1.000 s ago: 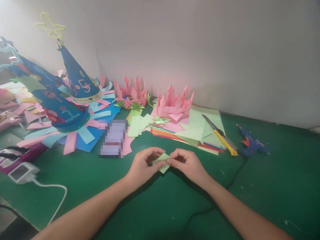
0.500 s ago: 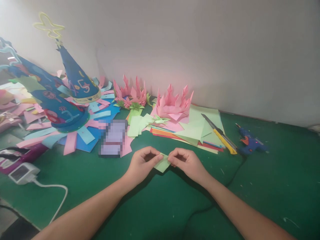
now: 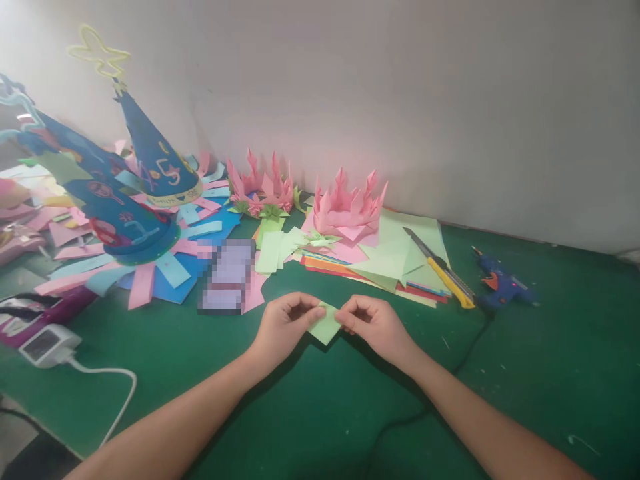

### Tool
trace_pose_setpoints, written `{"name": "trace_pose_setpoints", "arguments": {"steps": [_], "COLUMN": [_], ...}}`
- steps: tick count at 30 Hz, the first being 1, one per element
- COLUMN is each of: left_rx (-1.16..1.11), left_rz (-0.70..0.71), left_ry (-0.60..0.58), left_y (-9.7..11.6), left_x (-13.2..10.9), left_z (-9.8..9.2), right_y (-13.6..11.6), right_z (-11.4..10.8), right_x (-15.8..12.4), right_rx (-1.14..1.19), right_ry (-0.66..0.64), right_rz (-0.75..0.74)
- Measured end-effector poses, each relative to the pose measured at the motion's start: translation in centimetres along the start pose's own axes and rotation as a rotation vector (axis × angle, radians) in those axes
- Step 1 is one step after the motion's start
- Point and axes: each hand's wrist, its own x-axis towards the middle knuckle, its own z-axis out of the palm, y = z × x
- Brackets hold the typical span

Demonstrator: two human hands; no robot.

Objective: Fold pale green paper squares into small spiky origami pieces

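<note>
A small light green piece of paper (image 3: 325,327) is stretched between my two hands, just above the green table (image 3: 310,420), one corner pointing toward me. My left hand (image 3: 287,325) pinches its left side between thumb and fingers. On the right side, my right hand (image 3: 373,328) grips it the same way. The curled fingers hide the paper's side corners. Beyond my hands lies a stack of coloured paper (image 3: 345,268), and a pink folded-paper crown (image 3: 347,210) stands on it.
Left of my hands is a pixelated phone-like object (image 3: 227,277). Blue cone hats (image 3: 155,150) stand farther left among pink and blue strips. A yellow utility knife (image 3: 443,270) rests on the stack's right edge, beside a blue glue gun (image 3: 505,283) with a trailing cord. A second pink crown (image 3: 263,190) stands behind.
The green paper shows slightly more of its face between my fingers, and its top edge looks flatter. Both hands stay almost in place, still pinching it.
</note>
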Motion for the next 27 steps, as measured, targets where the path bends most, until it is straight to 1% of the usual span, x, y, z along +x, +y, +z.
{"name": "trace_pose_setpoints", "arguments": {"steps": [7,12,16,19,24,27], "left_rx": [-0.033,-0.143,-0.271,-0.329,-0.275,-0.152], "left_rz": [0.009,-0.021,-0.075,-0.096,-0.071,0.014], "left_ry": [-0.020,-0.063,-0.052,-0.042,-0.056,-0.024], "left_y": [0.19,0.53,0.79,0.89,0.72,0.37], "left_x": [-0.03,-0.06,-0.05,-0.01,-0.01,-0.05], "left_z": [-0.08,-0.12,-0.14,-0.12,0.10,0.23], "right_y": [-0.05,-0.05,0.03,0.01,-0.24,-0.39], "right_z": [0.03,0.07,0.00,0.09,0.27,0.19], "right_x": [-0.03,0.07,-0.04,-0.11,-0.08,-0.06], "right_rx": [0.010,0.008,0.018,-0.040,-0.130,-0.130], "right_ry": [0.001,0.013,-0.041,-0.074,-0.034,-0.042], "right_rz": [-0.016,-0.027,-0.040,-0.043,-0.067,-0.081]}}
